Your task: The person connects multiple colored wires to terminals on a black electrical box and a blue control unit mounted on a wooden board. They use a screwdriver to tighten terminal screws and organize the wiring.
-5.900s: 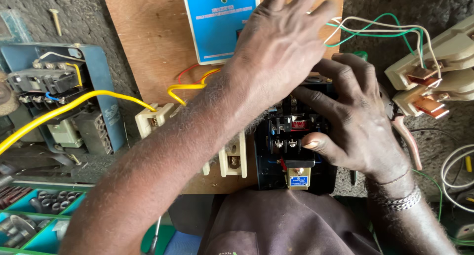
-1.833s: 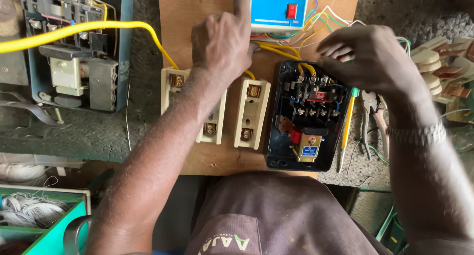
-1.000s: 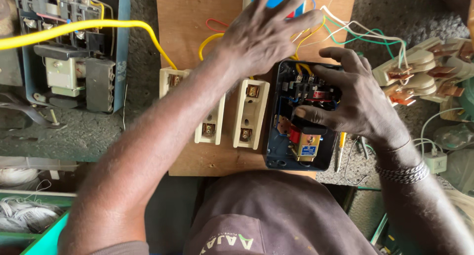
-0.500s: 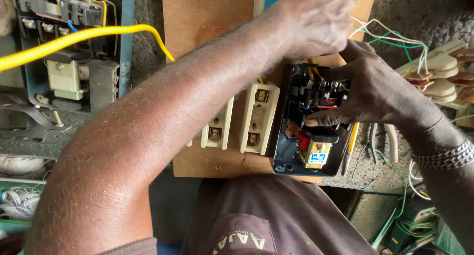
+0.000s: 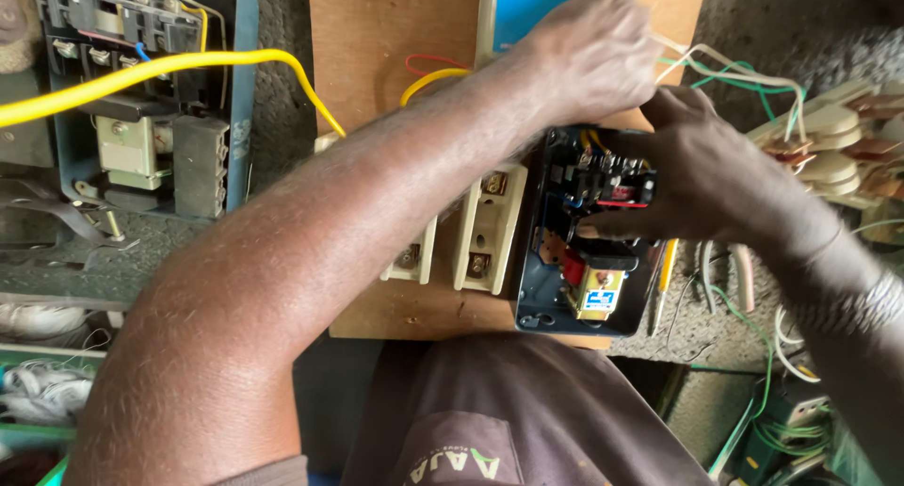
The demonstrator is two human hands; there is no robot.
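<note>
A wooden board [image 5: 391, 34] rests against my lap with an open dark starter box [image 5: 579, 260] full of terminals and coils at its lower right. My right hand [image 5: 702, 180] lies on the box's upper part, fingers pressing on the black terminal block. My left hand [image 5: 589, 57] reaches across above the box, fingers closed around the bundle of white, green and coloured wires [image 5: 744, 72] that leads into it. Two cream fuse holders [image 5: 485, 227] sit on the board left of the box, one partly behind my left forearm.
A blue open switch box [image 5: 141, 90] with a yellow cable [image 5: 169, 67] lies at the left. A blue-and-white unit [image 5: 537, 6] is fixed at the board's top. A yellow-handled screwdriver [image 5: 664, 274] and loose wires lie right of the box, cream switch parts [image 5: 833, 147] beyond.
My left hand has moved from the board's left side across to the wires above the dark box and closed on them. My right hand has settled onto the terminals. The view has shifted closer.
</note>
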